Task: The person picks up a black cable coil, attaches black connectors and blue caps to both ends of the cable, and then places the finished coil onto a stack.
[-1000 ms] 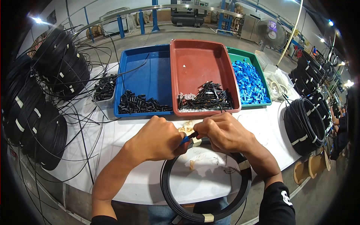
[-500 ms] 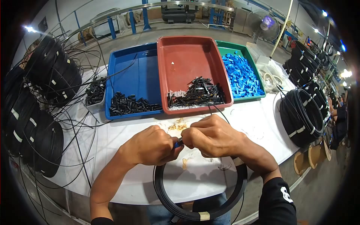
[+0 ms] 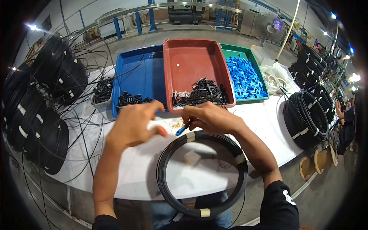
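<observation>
My right hand [image 3: 212, 119] pinches a black cable end tipped with a small blue connector [image 3: 181, 131], which points down and left. My left hand [image 3: 132, 124] is in the air to the left, thumb and fingers apart, holding nothing. Its fingers overlap the front of the blue tray [image 3: 140, 82], where black sleeve-like pieces [image 3: 130, 100] lie. Below both hands is a ring-shaped coil of black cable [image 3: 163, 174], bound with pale tape, partly on the white table and reaching over its near edge.
A red tray [image 3: 195, 57] holds black parts and small white bits; a green tray [image 3: 251, 56] holds many blue connectors. Stacked cable coils stand left [image 3: 30, 126] and right [image 3: 304, 119]. Loose cables stick out from the left stack. Yellowish scraps [image 3: 177, 124] lie on the table.
My left hand has let go of the blue connector and moved up and left, opening. My right hand has risen slightly, still holding the cable end. The coil has shifted up, its top now visible.
</observation>
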`<state>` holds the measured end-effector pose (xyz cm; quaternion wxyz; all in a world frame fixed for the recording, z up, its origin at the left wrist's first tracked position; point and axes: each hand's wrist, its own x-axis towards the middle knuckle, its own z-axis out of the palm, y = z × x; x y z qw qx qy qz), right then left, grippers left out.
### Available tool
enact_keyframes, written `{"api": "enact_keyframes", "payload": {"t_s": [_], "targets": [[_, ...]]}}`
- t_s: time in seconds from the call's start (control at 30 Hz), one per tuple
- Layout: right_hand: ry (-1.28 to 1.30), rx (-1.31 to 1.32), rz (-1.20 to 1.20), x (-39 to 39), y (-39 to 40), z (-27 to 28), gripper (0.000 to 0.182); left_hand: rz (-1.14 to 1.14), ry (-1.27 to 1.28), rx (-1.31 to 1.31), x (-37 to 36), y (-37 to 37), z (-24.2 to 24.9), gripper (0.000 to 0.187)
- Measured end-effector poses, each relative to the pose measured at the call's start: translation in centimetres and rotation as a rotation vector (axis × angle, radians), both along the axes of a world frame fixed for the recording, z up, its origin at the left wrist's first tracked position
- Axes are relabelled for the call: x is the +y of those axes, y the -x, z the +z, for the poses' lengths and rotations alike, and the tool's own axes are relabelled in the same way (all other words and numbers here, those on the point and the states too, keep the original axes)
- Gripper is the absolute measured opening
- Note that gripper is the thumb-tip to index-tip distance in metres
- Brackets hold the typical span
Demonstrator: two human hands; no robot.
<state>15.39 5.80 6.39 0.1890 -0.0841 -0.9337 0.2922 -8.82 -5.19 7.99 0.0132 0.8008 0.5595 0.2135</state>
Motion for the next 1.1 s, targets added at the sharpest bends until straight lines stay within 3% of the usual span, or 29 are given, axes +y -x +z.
{"api": "enact_keyframes", "payload": {"t_s": [0.07, 0.1, 0.13, 0.2, 0.33, 0.4, 0.47, 0.53, 0.6, 0.63, 0.7, 0.73, 0.77, 0.8, 0.83, 0.9, 1.0, 1.1], "targets": [[0.035, 0.057, 0.052, 0.3, 1.3, -2.0, 0.018, 0.052, -0.008, -0.129, -2.9, 1.4, 1.4, 0.069], [0.074, 0.070, 0.085, 0.4, 2.0, -3.4, 0.016, 0.046, 0.028, -0.168, -4.7, 2.0, 1.7, 0.089], [-0.020, 0.012, 0.078, 0.2, 2.4, -3.9, 0.015, 0.077, 0.056, -0.145, -7.0, 2.1, 2.0, 0.088], [-0.164, -0.044, 0.091, 0.5, 3.4, -5.8, 0.013, 0.093, 0.090, -0.163, -11.9, 2.2, 2.4, 0.054], [-0.146, -0.177, 0.049, 0.1, 3.2, -6.2, 0.027, 0.176, 0.040, -0.290, -21.7, 1.3, 1.5, 0.028], [-0.237, 0.059, 0.063, -0.3, 2.1, -6.8, 0.030, 0.271, -0.062, -0.318, -26.4, 1.7, -0.5, 0.020], [-0.280, 0.093, 0.028, -3.7, 0.0, -4.4, 0.041, 0.361, -0.116, -0.328, -30.8, 1.9, -2.2, 0.017], [-0.162, -0.113, 0.077, -7.3, -3.2, -1.9, 0.051, 0.490, -0.226, -0.404, -34.7, 1.7, -4.0, 0.011], [-0.085, -0.399, 0.157, -10.9, -7.0, -0.5, 0.070, 0.538, -0.309, -0.667, -38.3, 1.5, -6.5, 0.008], [-0.013, -0.499, 0.148, -13.2, -8.5, 0.1, 0.080, 0.551, -0.307, -0.674, -40.3, 0.8, -7.7, 0.008], [0.047, -0.631, 0.108, -15.8, -11.2, 0.1, 0.097, 0.682, -0.346, -0.985, -42.7, -0.2, -9.9, 0.017], [0.045, -0.675, 0.087, -16.6, -12.6, -0.2, 0.105, 0.681, -0.347, -0.995, -42.7, -0.4, -10.8, 0.017], [-0.113, -0.650, 0.048, -17.2, -14.0, -0.8, 0.097, 0.541, -0.372, -1.114, -42.6, -0.7, -11.8, 0.024], [-0.115, -0.661, 0.044, -17.4, -14.9, -1.9, 0.097, 0.396, -0.395, -1.227, -42.5, -1.0, -12.4, 0.031], [-0.372, -0.555, 0.036, -17.4, -15.8, -3.7, 0.090, 0.350, -0.319, -1.218, -42.3, -1.0, -12.6, 0.042], [-0.749, -0.276, 0.045, -16.3, -16.9, -7.0, 0.073, 0.297, -0.352, -1.222, -41.2, -1.0, -13.3, 0.043], [-0.619, -0.081, -0.042, -15.3, -17.9, -10.3, 0.063, 0.248, -0.350, -1.202, -40.6, -1.2, -12.4, 0.055], [-0.613, 0.038, 0.034, -16.6, -16.6, -9.4, 0.058, 0.335, -0.397, -1.015, -41.3, -2.7, -9.4, 0.093]]}}
